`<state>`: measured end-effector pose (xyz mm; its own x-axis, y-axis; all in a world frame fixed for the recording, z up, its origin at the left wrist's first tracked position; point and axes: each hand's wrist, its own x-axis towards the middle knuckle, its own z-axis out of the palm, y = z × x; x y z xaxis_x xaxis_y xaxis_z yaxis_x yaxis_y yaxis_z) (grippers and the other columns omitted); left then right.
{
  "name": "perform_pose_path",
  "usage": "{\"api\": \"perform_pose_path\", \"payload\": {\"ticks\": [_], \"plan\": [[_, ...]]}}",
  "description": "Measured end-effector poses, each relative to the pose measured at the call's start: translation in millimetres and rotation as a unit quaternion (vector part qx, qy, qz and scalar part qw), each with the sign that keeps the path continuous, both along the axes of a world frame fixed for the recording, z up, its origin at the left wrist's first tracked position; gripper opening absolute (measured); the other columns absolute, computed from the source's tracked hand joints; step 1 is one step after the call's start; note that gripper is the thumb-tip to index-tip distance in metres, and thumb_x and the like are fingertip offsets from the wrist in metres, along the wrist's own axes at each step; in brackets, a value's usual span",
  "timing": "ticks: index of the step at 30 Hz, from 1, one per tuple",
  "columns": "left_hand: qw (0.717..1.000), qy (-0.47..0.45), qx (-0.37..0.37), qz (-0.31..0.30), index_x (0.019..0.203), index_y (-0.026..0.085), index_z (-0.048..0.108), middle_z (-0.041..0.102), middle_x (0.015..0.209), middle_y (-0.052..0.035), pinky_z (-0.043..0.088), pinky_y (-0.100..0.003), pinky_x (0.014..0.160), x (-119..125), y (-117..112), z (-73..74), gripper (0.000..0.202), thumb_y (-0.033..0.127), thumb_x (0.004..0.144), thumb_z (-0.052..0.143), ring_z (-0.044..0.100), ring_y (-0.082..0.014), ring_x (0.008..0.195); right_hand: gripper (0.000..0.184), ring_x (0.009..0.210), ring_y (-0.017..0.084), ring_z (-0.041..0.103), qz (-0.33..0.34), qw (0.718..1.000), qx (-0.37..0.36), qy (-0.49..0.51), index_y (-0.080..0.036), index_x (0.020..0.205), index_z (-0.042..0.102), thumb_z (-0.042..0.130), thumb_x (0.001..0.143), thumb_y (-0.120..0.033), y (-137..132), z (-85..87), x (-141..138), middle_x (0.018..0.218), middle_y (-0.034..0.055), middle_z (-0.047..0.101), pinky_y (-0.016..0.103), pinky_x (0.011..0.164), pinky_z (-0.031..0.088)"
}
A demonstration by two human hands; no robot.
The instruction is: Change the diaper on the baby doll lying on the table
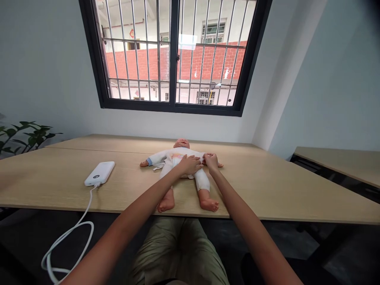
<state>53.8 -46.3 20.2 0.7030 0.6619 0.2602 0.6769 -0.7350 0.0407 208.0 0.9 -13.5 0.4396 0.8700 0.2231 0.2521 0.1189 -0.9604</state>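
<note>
Baby doll (181, 143) on its back mid-tabletop (261, 190), feet toward me, white bodysuit (175, 156) on. My left hand (190, 164) lies open on its belly, seemingly steadying it; my right hand (211, 161) sits at the bodysuit's edge by its arm, grip unclear. Power bank (99, 173) and white cable (71, 233) lie off left, apparently out of the way.

No legible text in view. Power bank (99, 173): one small dark mark on top face, too small to read. Romper (175, 158): coloured front print, too blurred to read
</note>
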Motion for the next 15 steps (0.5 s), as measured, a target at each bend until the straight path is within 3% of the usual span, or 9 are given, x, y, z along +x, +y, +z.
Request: {"api": "perform_pose_path", "payload": {"ticks": [3,7,12,15], "plan": [[0.999,-0.002,-0.033,0.021,0.108,0.021,0.065,0.060,0.134,-0.0103,0.027,-0.054,0.109,1.6,11.3,0.4,0.040,0.045,0.098,0.034,0.050,-0.0283,0.128,0.012,0.062,0.014,0.062,0.014,1.000,-0.014,0.000,-0.016,0.095,0.059,0.053,0.087,-0.021,1.7,-1.3,0.9,0.070,0.0018,0.063,0.025,0.062,0.054],[0.995,-0.027,-0.070,0.067,0.112,0.020,0.063,0.066,0.123,-0.0132,0.031,-0.048,0.106,4.2,21.4,2.5,0.043,0.053,0.092,0.042,0.055,-0.0290,0.120,0.021,0.069,0.012,0.061,0.027,0.999,-0.027,-0.003,-0.013,0.098,0.062,0.056,0.094,-0.034,1.7,-2.4,1.0,0.086,0.0031,0.065,0.027,0.065,0.054],[0.984,-0.093,-0.084,0.123,0.090,0.020,0.064,0.072,0.106,-0.0093,0.031,-0.048,0.105,13.5,39.0,3.6,0.032,0.046,0.091,0.045,0.061,-0.0283,0.109,0.026,0.072,0.012,0.062,0.050,0.998,-0.029,-0.017,-0.013,0.101,0.062,0.057,0.095,-0.038,0.3,1.1,2.5,0.089,0.0030,0.065,0.028,0.066,0.054],[0.977,-0.124,-0.085,0.152,0.094,0.020,0.063,0.071,0.106,-0.0090,0.032,-0.049,0.103,19.0,49.2,2.7,0.028,0.044,0.090,0.050,0.061,-0.0280,0.106,0.025,0.073,0.012,0.062,0.066,0.997,-0.023,-0.033,-0.012,0.101,0.062,0.058,0.094,-0.037,-1.6,4.6,6.5,0.090,0.0029,0.065,0.028,0.067,0.055]]}}
